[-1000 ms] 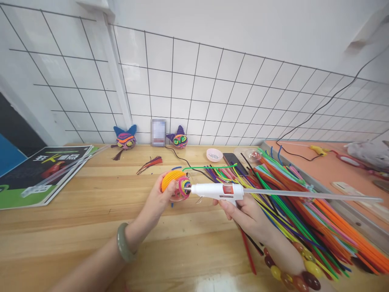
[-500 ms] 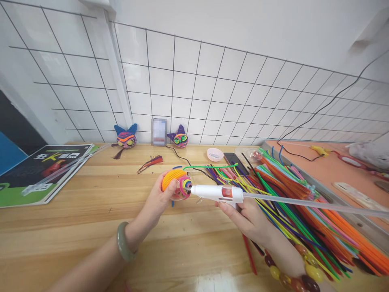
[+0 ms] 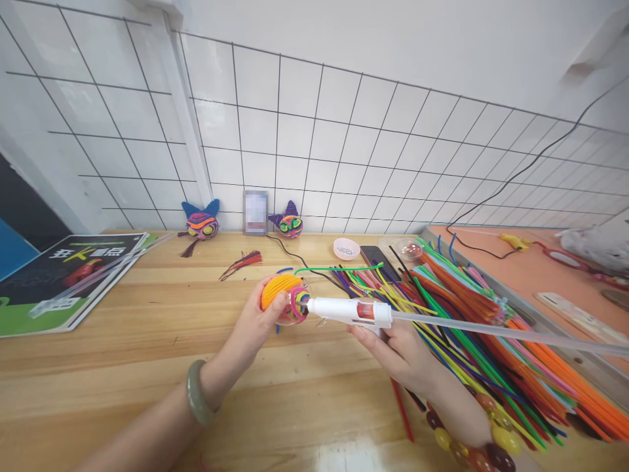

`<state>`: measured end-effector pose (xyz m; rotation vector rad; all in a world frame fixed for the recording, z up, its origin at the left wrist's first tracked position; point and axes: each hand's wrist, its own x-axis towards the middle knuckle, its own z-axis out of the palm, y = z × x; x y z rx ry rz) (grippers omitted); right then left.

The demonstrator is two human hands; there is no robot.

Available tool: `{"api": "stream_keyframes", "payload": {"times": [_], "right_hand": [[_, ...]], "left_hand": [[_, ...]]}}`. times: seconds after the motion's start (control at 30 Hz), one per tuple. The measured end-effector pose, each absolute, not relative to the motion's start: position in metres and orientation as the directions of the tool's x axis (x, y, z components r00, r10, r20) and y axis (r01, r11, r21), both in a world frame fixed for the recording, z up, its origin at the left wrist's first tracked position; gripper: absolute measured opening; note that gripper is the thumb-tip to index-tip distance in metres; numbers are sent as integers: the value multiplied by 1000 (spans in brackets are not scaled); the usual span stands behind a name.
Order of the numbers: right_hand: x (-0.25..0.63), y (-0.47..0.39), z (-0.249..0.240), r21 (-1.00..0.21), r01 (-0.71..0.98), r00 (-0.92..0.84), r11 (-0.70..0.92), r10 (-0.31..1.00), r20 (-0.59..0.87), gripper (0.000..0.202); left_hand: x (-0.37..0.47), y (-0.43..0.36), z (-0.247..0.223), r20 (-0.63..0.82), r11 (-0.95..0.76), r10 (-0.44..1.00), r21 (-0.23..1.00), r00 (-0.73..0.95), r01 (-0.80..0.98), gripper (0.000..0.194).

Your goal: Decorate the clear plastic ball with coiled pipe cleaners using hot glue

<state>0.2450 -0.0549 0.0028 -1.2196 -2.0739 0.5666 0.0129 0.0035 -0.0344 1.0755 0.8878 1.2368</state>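
My left hand (image 3: 263, 311) is closed round a ball (image 3: 285, 292) partly covered in orange pipe cleaner, with pink, yellow and blue coils on its right side. My right hand (image 3: 393, 347) grips a white glue gun (image 3: 344, 311), held level with its nozzle pointing left. The nozzle tip is at the coiled side of the ball; whether it touches, I cannot tell. A long clear glue stick (image 3: 481, 330) sticks out of the gun's back end. Just behind the ball lies a green pipe cleaner (image 3: 334, 269).
Bundles of coloured pipe cleaners (image 3: 472, 334) spread over the right side. Behind them are a dark phone (image 3: 381, 262) and a pink bowl (image 3: 346, 249). Two finished cat-like heads (image 3: 200, 224) stand by the wall beside a propped screen (image 3: 255, 213). Magazines (image 3: 73, 282) lie at left.
Both hands, the ball and the glue gun keep nearly the same places. The whole view has shifted very slightly.
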Motion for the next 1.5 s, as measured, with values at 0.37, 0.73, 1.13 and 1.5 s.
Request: {"api": "stream_keyframes", "payload": {"times": [0.37, 0.73, 1.13, 1.5], "right_hand": [[246, -56, 5, -612, 606, -305, 508, 859, 412, 21], [245, -56, 8, -604, 591, -354, 535, 845, 402, 22], [245, -58, 9, -598, 601, -382, 530, 848, 368, 17], [243, -57, 10, -550, 598, -391, 584, 811, 435, 12]], "left_hand": [[11, 2, -35, 79, -44, 984, 975, 157, -217, 60], [12, 3, -36, 66, -20, 984, 965, 167, -263, 62], [12, 3, -34, 85, -52, 985, 976, 150, -211, 61], [13, 1, -30, 95, -61, 980, 979, 173, -194, 60]]}}
